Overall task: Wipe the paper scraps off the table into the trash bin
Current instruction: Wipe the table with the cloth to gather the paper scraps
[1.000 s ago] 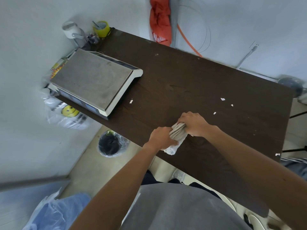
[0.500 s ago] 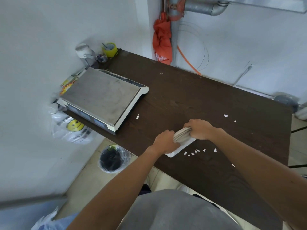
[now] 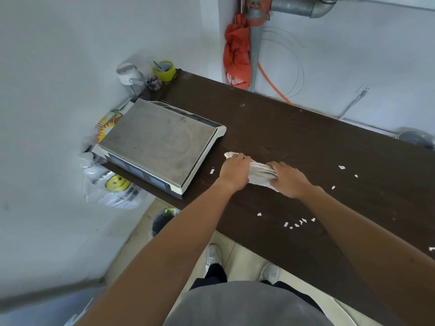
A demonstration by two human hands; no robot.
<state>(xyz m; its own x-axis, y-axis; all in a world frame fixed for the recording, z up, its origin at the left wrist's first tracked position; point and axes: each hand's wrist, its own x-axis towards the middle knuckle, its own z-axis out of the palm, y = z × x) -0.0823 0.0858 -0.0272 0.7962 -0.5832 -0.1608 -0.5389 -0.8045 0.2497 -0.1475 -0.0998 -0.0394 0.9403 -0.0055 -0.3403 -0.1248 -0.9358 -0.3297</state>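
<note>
**Q:** Where's the rag?

**Me:** Rag point(image 3: 259, 173) bunched between my left hand point(image 3: 235, 171) and right hand point(image 3: 288, 178), both closed on it, right of the scale point(image 3: 160, 142). Scraps point(image 3: 297, 223) on the table point(image 3: 306, 137); bin point(image 3: 162, 221) on the floor below the scale.

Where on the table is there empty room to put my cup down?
The far side of the table is bare, between the scale and the wall with the orange bag. It is crowded at the left corner, by the scale and yellow tape roll. Both hands bunch the rag mid-table; paper scraps dot the near edge and right.
</note>
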